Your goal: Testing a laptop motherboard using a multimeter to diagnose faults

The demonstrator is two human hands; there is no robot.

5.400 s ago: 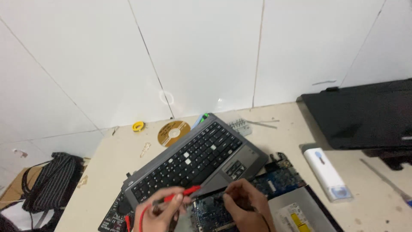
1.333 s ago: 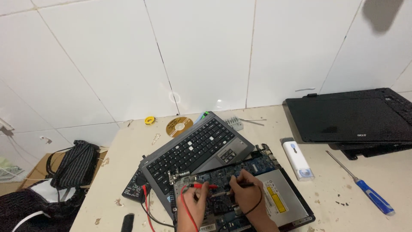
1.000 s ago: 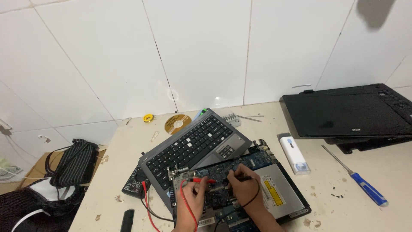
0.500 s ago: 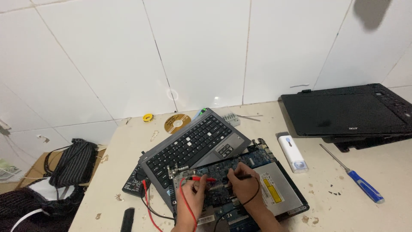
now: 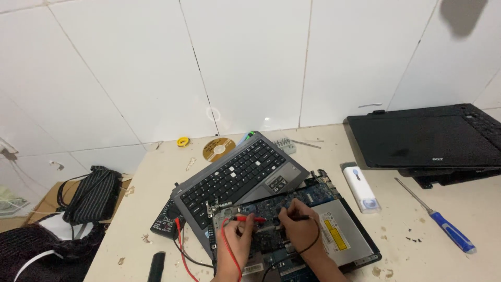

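I have only one view, from the camera on the person's head. It looks forward and down over the beige worktop (image 5: 156,177) toward the white tiled wall (image 5: 250,57), which fills the upper half. It sits fairly far back: the opened laptop base with its blue circuit board (image 5: 292,230) lies low in frame, and the two hands are cut off at the bottom edge, I think by the tilt.

Both arms come into view bare from the forearm down, with no sleeve, glove, watch or ring showing on the left hand (image 5: 236,244) or the right hand (image 5: 298,228), whose fingers are slim with short, plain nails.
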